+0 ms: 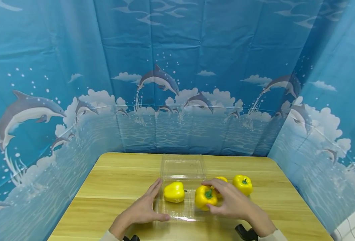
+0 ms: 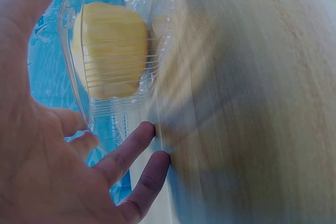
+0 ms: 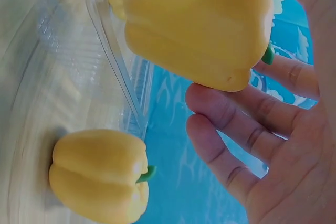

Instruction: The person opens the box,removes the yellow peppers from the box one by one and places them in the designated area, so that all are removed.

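We see open clear container [image 1: 189, 202] at lower centre of frame, 1 yellow pepper [image 1: 173, 192] inside; left hand [image 1: 144, 209] spread beside it, right hand [image 1: 233, 202] gripping 2nd pepper [image 1: 203, 200].

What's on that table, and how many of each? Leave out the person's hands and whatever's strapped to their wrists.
Yellow peppers: 4 (one held in the right hand, one partly hidden behind it)
Clear plastic container with its lid open: 1
Total: 5
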`<state>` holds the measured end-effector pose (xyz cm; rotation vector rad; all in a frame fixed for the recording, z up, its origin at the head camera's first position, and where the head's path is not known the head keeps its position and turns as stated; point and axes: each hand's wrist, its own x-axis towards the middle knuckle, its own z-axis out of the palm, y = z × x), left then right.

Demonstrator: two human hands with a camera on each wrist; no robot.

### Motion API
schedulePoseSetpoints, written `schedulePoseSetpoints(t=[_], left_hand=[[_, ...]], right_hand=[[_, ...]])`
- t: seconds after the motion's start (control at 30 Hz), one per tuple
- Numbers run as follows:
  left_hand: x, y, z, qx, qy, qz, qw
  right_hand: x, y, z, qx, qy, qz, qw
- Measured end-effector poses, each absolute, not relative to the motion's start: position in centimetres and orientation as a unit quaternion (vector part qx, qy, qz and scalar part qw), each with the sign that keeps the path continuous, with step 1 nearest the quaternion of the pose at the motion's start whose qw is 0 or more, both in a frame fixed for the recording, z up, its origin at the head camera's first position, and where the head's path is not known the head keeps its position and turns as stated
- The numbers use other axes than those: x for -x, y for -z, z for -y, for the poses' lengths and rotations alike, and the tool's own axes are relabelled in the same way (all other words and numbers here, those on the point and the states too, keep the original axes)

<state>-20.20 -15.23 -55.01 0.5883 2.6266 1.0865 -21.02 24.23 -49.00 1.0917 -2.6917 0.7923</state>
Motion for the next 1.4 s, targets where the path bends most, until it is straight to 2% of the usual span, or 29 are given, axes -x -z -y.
schedulePoseSetpoints(t=[0.43,0.73,1.1,1.4], left_hand=[[20.3,55.2,15.3,-0.202,-0.369,-0.899,0.119],[20.2,55.0,15.3,-0.202,-0.366,-0.901,0.119],[20.2,54.9,15.2,-0.2,-0.372,-0.898,0.124],[20.2,54.9,15.2,-0.204,-0.369,-0.899,0.122]], right_hand=[[20.8,48.4,-25.5,-0.35,-0.25,0.9,0.074],[20.7,48.0,-26.5,-0.359,-0.245,0.895,0.106],[20.6,47.3,-27.8,-0.354,-0.239,0.899,0.093],[20.5,47.6,-28.8,-0.361,-0.23,0.897,0.114]])
